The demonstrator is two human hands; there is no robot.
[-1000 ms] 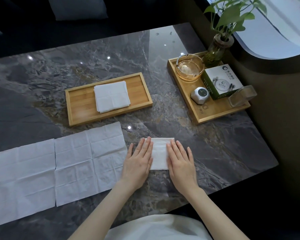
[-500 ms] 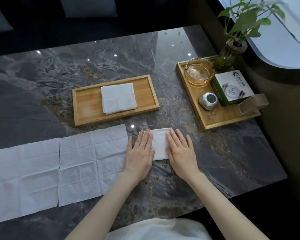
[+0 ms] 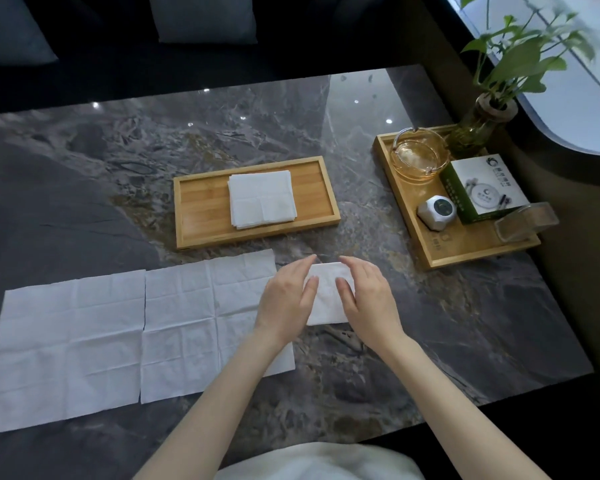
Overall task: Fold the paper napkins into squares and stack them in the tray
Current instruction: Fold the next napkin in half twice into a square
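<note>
A folded white napkin square (image 3: 327, 296) is gripped at its left and right edges by both hands, just above the marble table. My left hand (image 3: 286, 299) pinches its left side and my right hand (image 3: 366, 299) pinches its right side. Behind them a wooden tray (image 3: 201, 213) holds a small stack of folded napkins (image 3: 261, 198) in its middle. Two unfolded napkins lie flat to the left: one (image 3: 201, 323) partly under my left forearm, the other (image 3: 70, 348) at the table's left.
A second wooden tray (image 3: 465, 252) at the right carries a glass bowl (image 3: 417, 159), a green-and-white box (image 3: 482, 188), a small white gadget (image 3: 436, 213) and a clear holder (image 3: 525, 225). A plant in a glass vase (image 3: 478, 128) stands behind it. The table's front edge is near my body.
My hands went from lying flat on the folded napkin to gripping its two sides, and its edges have come up off the table. The camera view has shifted down.
</note>
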